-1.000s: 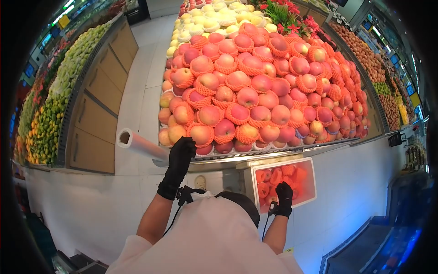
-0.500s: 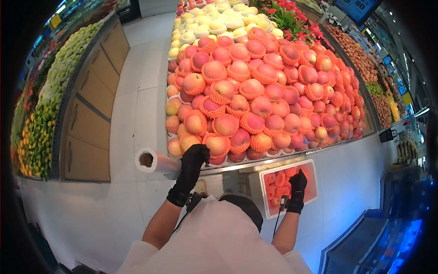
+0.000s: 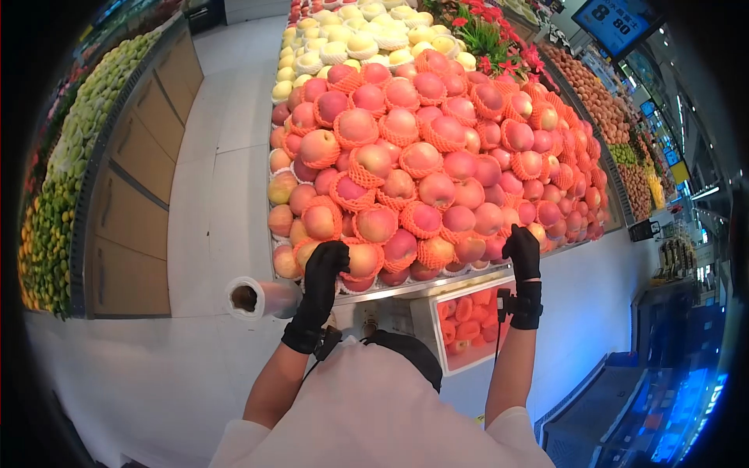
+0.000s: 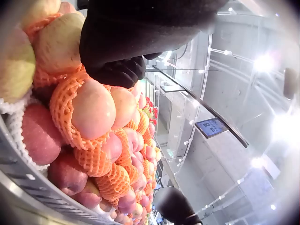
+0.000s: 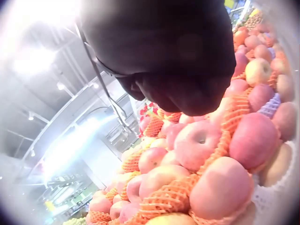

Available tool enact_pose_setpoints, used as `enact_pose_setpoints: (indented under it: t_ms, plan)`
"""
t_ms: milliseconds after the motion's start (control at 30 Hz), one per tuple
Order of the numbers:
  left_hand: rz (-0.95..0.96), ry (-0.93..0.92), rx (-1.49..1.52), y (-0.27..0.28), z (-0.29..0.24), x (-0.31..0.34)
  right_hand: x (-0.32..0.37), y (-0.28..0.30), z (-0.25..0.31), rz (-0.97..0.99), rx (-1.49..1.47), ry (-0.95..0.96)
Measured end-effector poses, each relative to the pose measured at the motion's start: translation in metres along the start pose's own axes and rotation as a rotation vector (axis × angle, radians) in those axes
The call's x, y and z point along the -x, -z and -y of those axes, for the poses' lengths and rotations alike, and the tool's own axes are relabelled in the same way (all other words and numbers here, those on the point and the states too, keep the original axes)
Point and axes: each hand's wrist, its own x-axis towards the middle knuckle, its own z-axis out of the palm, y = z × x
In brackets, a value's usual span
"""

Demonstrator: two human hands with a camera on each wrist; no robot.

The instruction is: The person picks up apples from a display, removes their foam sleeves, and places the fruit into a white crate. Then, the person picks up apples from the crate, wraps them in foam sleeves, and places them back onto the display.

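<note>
Red apples [image 3: 437, 189], many in orange foam nets, are heaped on a slanted display. The black-gloved left hand [image 3: 324, 273] is at the display's front left corner, beside a netted apple [image 3: 363, 261]. In the left wrist view that hand [image 4: 136, 42] has curled fingers over a netted apple [image 4: 93, 110], with nothing visible in them. The black-gloved right hand [image 3: 523, 253] is over the display's front edge, right of centre. Its fingers are curled with no fruit visible in them, and the right wrist view has the hand [image 5: 173, 61] above apples [image 5: 197, 143]. The palms are hidden.
A white foam box [image 3: 441, 343] with netted apples stands below the display's front edge. The roll of clear bags [image 3: 261, 299] is left of the left hand. Yellow fruit [image 3: 363, 43] and red flowers [image 3: 507, 47] lie behind the apples.
The right hand has moved up from the foam box to the display's front edge. The left hand stays by the front left corner, while the head view has shifted.
</note>
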Motion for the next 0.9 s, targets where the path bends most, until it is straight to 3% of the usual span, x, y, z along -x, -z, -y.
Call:
enact_pose_setpoints:
  t_ms: [67, 100, 200, 233, 500, 633, 767, 900]
  plan:
    - [-0.021, 0.021, 0.0, -0.004, -0.001, 0.002, -0.016, -0.019, 0.016, 0.045, 0.002, 0.111]
    - [-0.019, 0.026, -0.003, -0.005, 0.001, 0.001, -0.026, -0.024, 0.026, 0.034, -0.004, 0.059]
    - [-0.019, 0.043, -0.031, -0.008, 0.002, 0.002, -0.046, -0.04, 0.051, 0.061, -0.064, 0.139]
    - [-0.023, 0.042, -0.055, -0.01, -0.001, 0.004, -0.072, -0.031, 0.037, 0.104, -0.021, 0.186]
    - [-0.086, 0.045, -0.157, -0.019, -0.004, 0.006, -0.135, -0.069, 0.093, 0.139, 0.029, 0.22]
    - [-0.115, 0.04, -0.186, -0.03, -0.013, 0.009, -0.178, -0.086, 0.098, 0.056, 0.087, 0.28]
    - [-0.126, 0.027, -0.184, -0.029, -0.006, 0.008, -0.278, -0.079, 0.061, -0.182, 0.396, 0.68]
    - [-0.16, 0.032, -0.178, -0.033, -0.012, 0.011, -0.318, -0.089, 0.073, -0.297, 0.471, 0.738]
